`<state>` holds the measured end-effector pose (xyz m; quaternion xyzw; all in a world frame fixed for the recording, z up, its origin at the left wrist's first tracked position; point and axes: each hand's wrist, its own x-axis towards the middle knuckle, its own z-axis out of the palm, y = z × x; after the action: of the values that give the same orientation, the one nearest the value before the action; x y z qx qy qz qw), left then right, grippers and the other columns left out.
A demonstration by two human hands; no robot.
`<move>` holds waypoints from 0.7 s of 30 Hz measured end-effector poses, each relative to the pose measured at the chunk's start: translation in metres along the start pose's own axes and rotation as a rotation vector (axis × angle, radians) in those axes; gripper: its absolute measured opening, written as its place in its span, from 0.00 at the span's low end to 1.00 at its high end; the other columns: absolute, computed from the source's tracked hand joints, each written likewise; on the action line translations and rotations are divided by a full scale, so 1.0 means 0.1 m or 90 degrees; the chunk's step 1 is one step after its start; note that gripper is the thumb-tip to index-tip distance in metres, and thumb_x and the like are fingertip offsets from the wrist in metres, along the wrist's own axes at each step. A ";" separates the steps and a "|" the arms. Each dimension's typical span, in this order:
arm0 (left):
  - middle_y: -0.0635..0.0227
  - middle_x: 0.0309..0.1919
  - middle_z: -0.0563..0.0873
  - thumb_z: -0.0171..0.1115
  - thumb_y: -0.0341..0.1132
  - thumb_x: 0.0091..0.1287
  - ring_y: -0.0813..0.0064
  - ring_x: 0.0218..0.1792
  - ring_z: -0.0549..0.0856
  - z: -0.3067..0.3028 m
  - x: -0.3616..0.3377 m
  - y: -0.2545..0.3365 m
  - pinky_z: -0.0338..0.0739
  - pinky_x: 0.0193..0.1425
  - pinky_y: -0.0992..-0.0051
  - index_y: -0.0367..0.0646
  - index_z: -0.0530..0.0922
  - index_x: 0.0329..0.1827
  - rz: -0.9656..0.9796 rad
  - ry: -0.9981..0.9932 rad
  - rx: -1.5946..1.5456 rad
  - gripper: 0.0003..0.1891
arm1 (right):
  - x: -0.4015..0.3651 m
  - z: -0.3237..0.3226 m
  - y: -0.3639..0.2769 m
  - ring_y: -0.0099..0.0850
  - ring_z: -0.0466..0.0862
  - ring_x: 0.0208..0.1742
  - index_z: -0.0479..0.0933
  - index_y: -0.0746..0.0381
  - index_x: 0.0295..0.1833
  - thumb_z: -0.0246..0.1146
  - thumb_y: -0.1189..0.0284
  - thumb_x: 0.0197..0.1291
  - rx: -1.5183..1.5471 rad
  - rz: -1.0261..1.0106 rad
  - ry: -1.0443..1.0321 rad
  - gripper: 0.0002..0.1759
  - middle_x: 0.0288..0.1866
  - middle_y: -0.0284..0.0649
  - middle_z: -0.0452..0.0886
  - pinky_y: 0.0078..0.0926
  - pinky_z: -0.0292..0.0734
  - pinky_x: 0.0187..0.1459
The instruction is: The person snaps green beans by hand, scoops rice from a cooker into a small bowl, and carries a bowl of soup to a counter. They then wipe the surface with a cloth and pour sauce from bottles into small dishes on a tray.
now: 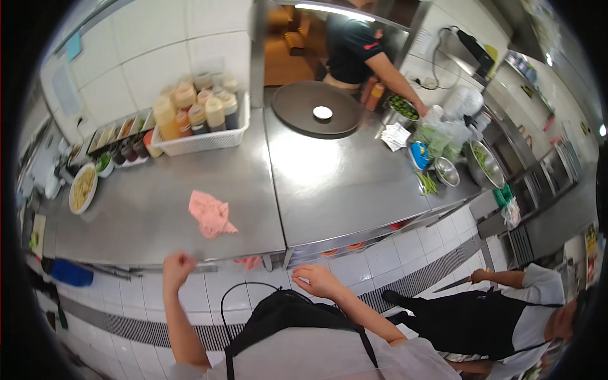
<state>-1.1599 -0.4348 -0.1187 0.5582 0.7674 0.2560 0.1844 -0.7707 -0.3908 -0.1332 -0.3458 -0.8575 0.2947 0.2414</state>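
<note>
My left hand (pixel 179 269) is closed in a loose fist at the front edge of the steel counter, and nothing shows in it. A crumpled pink cloth (pixel 211 214) lies on the counter just beyond it. My right hand (pixel 315 280) hovers before the counter edge, its fingers loosely bent and apart, holding nothing visible. Farther back stands a large dark round tray (pixel 292 113) with a small white dish (pixel 322 113) on it. A white basket (pixel 209 140) of sauce bottles stands at the back left.
A white bowl of pale food (pixel 83 189) sits at the left. At the right are a metal bowl of greens (pixel 484 164), a small metal bowl (pixel 447 171) and plastic bags. Another person reaches through the pass window; a co-worker at the right holds a knife (pixel 453 285).
</note>
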 end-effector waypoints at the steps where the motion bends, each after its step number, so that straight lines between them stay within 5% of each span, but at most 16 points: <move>1: 0.61 0.18 0.79 0.62 0.30 0.43 0.63 0.20 0.78 -0.04 -0.17 -0.20 0.73 0.29 0.69 0.39 0.79 0.25 -0.016 -0.038 0.104 0.06 | -0.01 -0.02 0.01 0.38 0.80 0.39 0.77 0.61 0.33 0.61 0.70 0.53 0.002 0.012 -0.004 0.06 0.38 0.39 0.80 0.30 0.76 0.40; 4: 0.60 0.28 0.81 0.69 0.32 0.37 0.60 0.33 0.80 -0.35 -0.60 -0.01 0.74 0.37 0.66 0.41 0.77 0.39 -0.159 -0.087 0.214 0.21 | -0.02 -0.04 0.13 0.38 0.80 0.38 0.77 0.61 0.33 0.60 0.69 0.54 0.019 0.026 -0.036 0.07 0.37 0.39 0.80 0.30 0.76 0.39; 8: 0.59 0.36 0.80 0.67 0.33 0.41 0.58 0.40 0.79 -0.28 -0.49 0.39 0.73 0.43 0.66 0.40 0.74 0.46 -0.199 -0.002 0.207 0.25 | 0.13 -0.17 0.16 0.38 0.80 0.37 0.77 0.61 0.33 0.60 0.66 0.55 0.022 -0.023 -0.023 0.09 0.36 0.39 0.80 0.30 0.75 0.38; 10: 0.55 0.42 0.77 0.66 0.34 0.44 0.57 0.45 0.76 -0.08 -0.30 0.57 0.70 0.49 0.65 0.38 0.72 0.49 -0.046 0.120 0.101 0.25 | 0.21 -0.31 0.25 0.38 0.80 0.35 0.77 0.61 0.33 0.59 0.66 0.55 -0.024 -0.002 -0.043 0.09 0.33 0.40 0.80 0.31 0.75 0.36; 12: 0.53 0.47 0.75 0.64 0.35 0.48 0.55 0.49 0.73 0.06 -0.10 0.99 0.68 0.53 0.64 0.38 0.71 0.51 -0.003 0.111 0.076 0.26 | 0.27 -0.49 0.41 0.38 0.80 0.33 0.78 0.60 0.33 0.58 0.65 0.56 -0.068 0.023 -0.052 0.10 0.31 0.41 0.79 0.31 0.74 0.34; 14: 0.50 0.52 0.72 0.62 0.37 0.51 0.53 0.54 0.70 0.27 0.17 1.19 0.65 0.57 0.64 0.38 0.69 0.54 0.052 0.098 0.049 0.26 | 0.29 -0.75 0.75 0.44 0.76 0.26 0.76 0.58 0.35 0.56 0.61 0.58 -0.077 0.096 0.083 0.12 0.21 0.47 0.75 0.38 0.72 0.30; 17: 0.48 0.60 0.65 0.58 0.40 0.56 0.51 0.61 0.63 0.76 0.82 0.98 0.57 0.64 0.62 0.38 0.65 0.59 0.110 0.182 -0.012 0.28 | 0.27 -1.41 1.25 0.33 0.77 0.23 0.78 0.58 0.42 0.52 0.67 0.62 -0.018 0.246 0.315 0.11 0.21 0.41 0.74 0.27 0.72 0.27; 18: 0.48 0.62 0.64 0.55 0.42 0.58 0.52 0.64 0.60 0.94 1.01 0.84 0.54 0.66 0.63 0.39 0.64 0.61 0.063 0.226 0.117 0.28 | 0.28 -1.83 1.28 0.30 0.77 0.22 0.77 0.58 0.44 0.52 0.69 0.62 0.052 0.290 0.359 0.10 0.21 0.39 0.74 0.25 0.72 0.27; 19: 0.49 0.63 0.62 0.52 0.45 0.61 0.53 0.66 0.57 1.13 1.17 0.85 0.50 0.68 0.63 0.39 0.63 0.62 0.011 0.272 0.241 0.29 | 0.29 -2.19 1.43 0.27 0.77 0.23 0.77 0.60 0.43 0.53 0.72 0.60 0.005 0.216 0.453 0.09 0.23 0.39 0.73 0.23 0.72 0.27; 21: 0.50 0.64 0.61 0.49 0.49 0.62 0.55 0.67 0.56 1.24 1.18 1.38 0.45 0.69 0.62 0.40 0.63 0.62 -0.187 0.153 0.349 0.29 | 0.31 -3.03 1.74 0.29 0.76 0.26 0.76 0.61 0.42 0.56 0.76 0.57 -0.137 0.056 0.571 0.08 0.29 0.39 0.75 0.24 0.71 0.27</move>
<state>-1.0207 -0.2656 -0.1355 0.4359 0.8964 0.0746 -0.0297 -0.5251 -0.1636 -0.0290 -0.4979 -0.6787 0.0355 0.5387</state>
